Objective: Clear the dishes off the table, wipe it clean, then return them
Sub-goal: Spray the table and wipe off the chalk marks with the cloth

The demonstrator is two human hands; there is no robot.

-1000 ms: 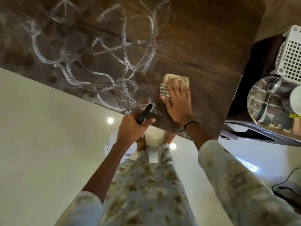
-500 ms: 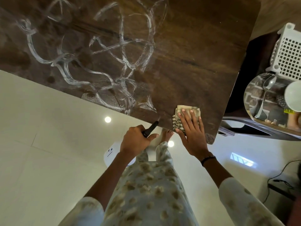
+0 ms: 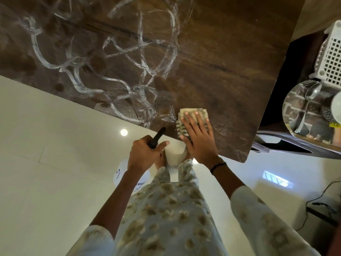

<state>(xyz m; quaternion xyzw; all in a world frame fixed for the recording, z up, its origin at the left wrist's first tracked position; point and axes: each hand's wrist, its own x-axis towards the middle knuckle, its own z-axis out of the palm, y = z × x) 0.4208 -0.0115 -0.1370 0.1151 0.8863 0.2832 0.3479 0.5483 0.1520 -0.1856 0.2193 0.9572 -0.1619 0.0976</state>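
Dark brown wooden table [image 3: 221, 43] across the far half of the view, wood-grained, streaked over its left and middle with white looping smears [image 3: 144, 58]; darker blotches along the far left. Pale tiled floor [image 3: 46, 163] below its near edge, with a round glint of light on it.

Left hand [image 3: 145, 154] just off the table's near edge, fingers curled tight round a black nozzle or handle [image 3: 156, 137] that pokes up toward the edge; white bottle body [image 3: 121, 172] partly hidden under the wrist, with small print on it. Bare toes showing between the two hands, patterned pale clothing below.

Right hand [image 3: 199, 137] laid flat, fingers straight and spread, pressing a folded cloth [image 3: 191, 119] onto the tabletop near the near edge, toward the right corner. Cloth beige with a darker checked or striped side, folded into a thick pad, mostly covered by the fingers; just right of the last smears. Black band on the right wrist. Faint damp sheen on the wood to the right of the cloth.

Further right, past the table's edge, a dark gap, then a round shiny steel plate [image 3: 299, 111] with a spoon [image 3: 308, 102] lying in it and a white cup [image 3: 335, 106] cut off by the frame. Beyond the plate, a white perforated plastic basket [image 3: 330, 58]. Black cable [image 3: 321, 202] trailing over the floor at the near right.
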